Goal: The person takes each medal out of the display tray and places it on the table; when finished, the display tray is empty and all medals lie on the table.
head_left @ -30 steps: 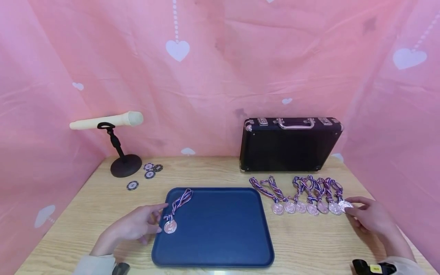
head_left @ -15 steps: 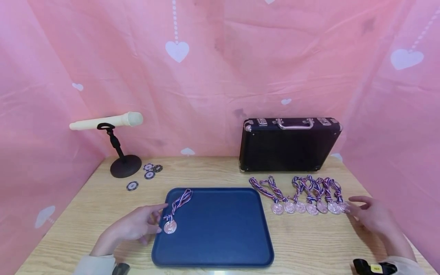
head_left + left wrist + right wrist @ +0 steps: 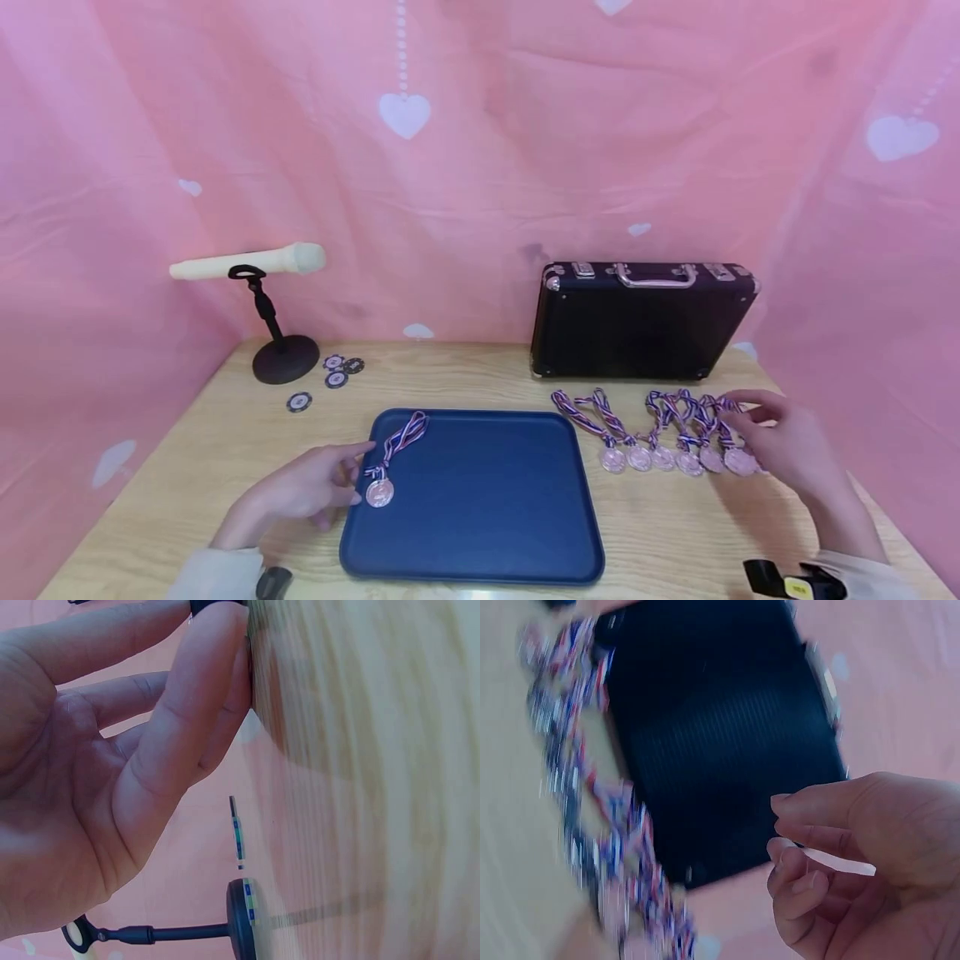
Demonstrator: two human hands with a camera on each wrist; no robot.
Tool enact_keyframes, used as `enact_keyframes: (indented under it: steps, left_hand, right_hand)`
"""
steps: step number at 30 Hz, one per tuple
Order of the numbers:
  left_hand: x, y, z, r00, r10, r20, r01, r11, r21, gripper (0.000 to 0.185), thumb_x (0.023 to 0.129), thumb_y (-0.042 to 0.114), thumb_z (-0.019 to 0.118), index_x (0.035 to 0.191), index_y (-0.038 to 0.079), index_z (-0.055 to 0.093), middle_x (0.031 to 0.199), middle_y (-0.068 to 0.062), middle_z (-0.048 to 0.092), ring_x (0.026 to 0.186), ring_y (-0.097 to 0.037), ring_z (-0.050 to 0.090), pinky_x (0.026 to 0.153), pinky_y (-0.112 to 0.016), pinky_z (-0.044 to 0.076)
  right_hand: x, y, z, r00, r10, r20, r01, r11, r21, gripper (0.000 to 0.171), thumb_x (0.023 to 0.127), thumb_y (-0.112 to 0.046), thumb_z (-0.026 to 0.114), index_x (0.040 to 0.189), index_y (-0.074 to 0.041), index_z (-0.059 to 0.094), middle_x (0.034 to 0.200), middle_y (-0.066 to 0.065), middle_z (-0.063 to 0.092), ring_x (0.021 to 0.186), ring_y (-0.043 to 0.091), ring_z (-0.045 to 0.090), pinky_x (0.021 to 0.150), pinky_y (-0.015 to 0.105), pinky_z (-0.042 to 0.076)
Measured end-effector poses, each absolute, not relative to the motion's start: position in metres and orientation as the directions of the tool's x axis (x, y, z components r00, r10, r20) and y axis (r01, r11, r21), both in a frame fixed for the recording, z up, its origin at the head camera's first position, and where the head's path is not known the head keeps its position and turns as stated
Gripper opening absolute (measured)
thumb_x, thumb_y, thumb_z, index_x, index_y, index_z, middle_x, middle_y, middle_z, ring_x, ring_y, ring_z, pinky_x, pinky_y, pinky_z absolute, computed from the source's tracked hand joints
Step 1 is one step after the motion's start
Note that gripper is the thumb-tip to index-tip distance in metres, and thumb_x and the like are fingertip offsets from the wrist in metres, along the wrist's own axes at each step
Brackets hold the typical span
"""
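A dark blue tray (image 3: 480, 500) lies on the wooden table (image 3: 225, 433). One medal (image 3: 378, 493) with a striped ribbon rests at the tray's left edge. My left hand (image 3: 341, 479) rests on the table beside it, fingers relaxed, holding nothing; the left wrist view shows this hand (image 3: 112, 750) close up. Several medals (image 3: 663, 457) lie in a row right of the tray. My right hand (image 3: 750, 425) hovers over the rightmost one's ribbon, fingers loosely curled. In the blurred right wrist view the right hand (image 3: 855, 855) holds nothing, with the ribbons (image 3: 577, 772) below.
A black case (image 3: 643, 325) stands upright behind the medals. At the back left are a cream microphone (image 3: 247, 262) on a black stand (image 3: 285, 360) and several poker chips (image 3: 336, 379). Pink heart-print cloth surrounds the table.
My right hand has moved away from the rightmost medal's disc, farther back over its ribbon. My left hand has stayed put beside the tray.
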State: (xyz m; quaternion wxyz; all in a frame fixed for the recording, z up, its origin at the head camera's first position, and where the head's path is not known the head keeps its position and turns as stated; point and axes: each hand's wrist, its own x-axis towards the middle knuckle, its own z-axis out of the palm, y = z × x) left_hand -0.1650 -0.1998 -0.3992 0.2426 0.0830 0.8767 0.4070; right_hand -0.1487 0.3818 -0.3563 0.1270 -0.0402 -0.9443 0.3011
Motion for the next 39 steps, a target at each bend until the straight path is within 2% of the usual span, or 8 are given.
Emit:
enact_keyframes:
  steps: [4,6,11,16,20,26,31,39]
  left_hand:
    - [-0.167,-0.198,-0.399,-0.875,0.334,-0.349,-0.034,0.678,0.735,0.072,0.094,-0.003,0.073,0.160,0.006,0.044,0.101,-0.008,0.058,0.051,-0.022,0.058,0.052,-0.035,0.059]
    - [-0.168,-0.198,-0.398,-0.880,0.328,-0.343,-0.031,0.681,0.731,0.073,0.094,-0.002,0.074,0.160,0.007,0.044,0.102,-0.007,0.058,0.051,-0.022,0.058,0.051,-0.035,0.058]
    - [-0.168,-0.198,-0.395,-0.882,0.324,-0.343,-0.041,0.670,0.741,0.073,0.094,-0.003,0.074,0.160,0.007,0.044,0.103,-0.007,0.057,0.053,-0.022,0.058,0.052,-0.036,0.059]
    - [-0.170,-0.201,-0.393,-0.879,0.339,-0.336,-0.031,0.663,0.748,0.072,0.095,-0.004,0.072,0.160,0.006,0.044,0.103,-0.008,0.058,0.054,-0.023,0.061,0.052,-0.037,0.060]
    - [-0.172,-0.202,-0.393,-0.882,0.347,-0.319,-0.008,0.665,0.747,0.072,0.095,-0.006,0.071,0.160,0.007,0.045,0.103,-0.008,0.059,0.052,-0.021,0.059,0.050,-0.037,0.060]
    - [-0.171,-0.200,-0.396,-0.873,0.341,-0.349,-0.036,0.668,0.744,0.071,0.095,-0.004,0.071,0.160,0.010,0.046,0.103,-0.008,0.059,0.054,-0.021,0.060,0.052,-0.033,0.059]
    - [-0.171,-0.198,-0.394,-0.869,0.360,-0.340,-0.016,0.666,0.746,0.070,0.095,-0.002,0.073,0.159,0.008,0.046,0.103,-0.007,0.060,0.053,-0.020,0.060,0.051,-0.034,0.060]
    - [-0.168,-0.199,-0.395,-0.870,0.350,-0.348,-0.036,0.658,0.752,0.069,0.095,-0.004,0.070,0.159,0.008,0.046,0.107,-0.007,0.060,0.054,-0.020,0.062,0.050,-0.035,0.061]
  right_hand:
    - [-0.157,0.345,-0.345,-0.973,0.111,0.203,-0.053,0.747,-0.663,0.039,0.102,-0.027,0.071,0.131,-0.001,0.068,0.076,0.003,0.063,0.049,0.010,0.053,0.043,0.029,0.045]
    - [-0.163,0.324,-0.340,-0.979,0.083,0.187,-0.073,0.710,-0.700,0.039,0.102,-0.028,0.071,0.132,-0.002,0.068,0.076,0.001,0.063,0.050,0.013,0.054,0.043,0.029,0.047]
    - [-0.175,0.261,-0.337,-0.993,0.003,0.119,-0.093,0.609,-0.788,0.036,0.100,-0.025,0.074,0.128,-0.003,0.070,0.088,0.010,0.067,0.057,0.015,0.063,0.049,0.031,0.056]
    - [-0.179,0.188,-0.343,-0.993,-0.111,0.037,-0.090,0.528,-0.844,0.032,0.096,-0.023,0.078,0.121,-0.003,0.073,0.076,0.010,0.066,0.052,0.020,0.063,0.048,0.038,0.059]
    - [-0.178,0.138,-0.349,-0.984,-0.181,-0.007,-0.083,0.488,-0.869,0.028,0.094,-0.019,0.081,0.115,-0.002,0.074,0.067,0.008,0.064,0.046,0.016,0.061,0.049,0.042,0.061]
    - [-0.172,0.081,-0.364,-0.965,-0.253,-0.070,-0.046,0.427,-0.903,0.031,0.091,-0.018,0.083,0.114,0.000,0.073,0.071,0.011,0.065,0.047,0.013,0.061,0.049,0.039,0.062]
    - [-0.168,0.043,-0.379,-0.951,-0.292,-0.105,-0.034,0.436,-0.899,0.037,0.086,-0.016,0.087,0.112,0.004,0.071,0.067,0.008,0.063,0.044,0.012,0.061,0.047,0.038,0.061]
    - [-0.164,0.003,-0.405,-0.941,-0.307,-0.144,-0.079,0.611,-0.788,0.032,0.078,-0.024,0.094,0.083,-0.008,0.067,0.063,0.004,0.063,0.039,0.012,0.057,0.040,0.028,0.053]
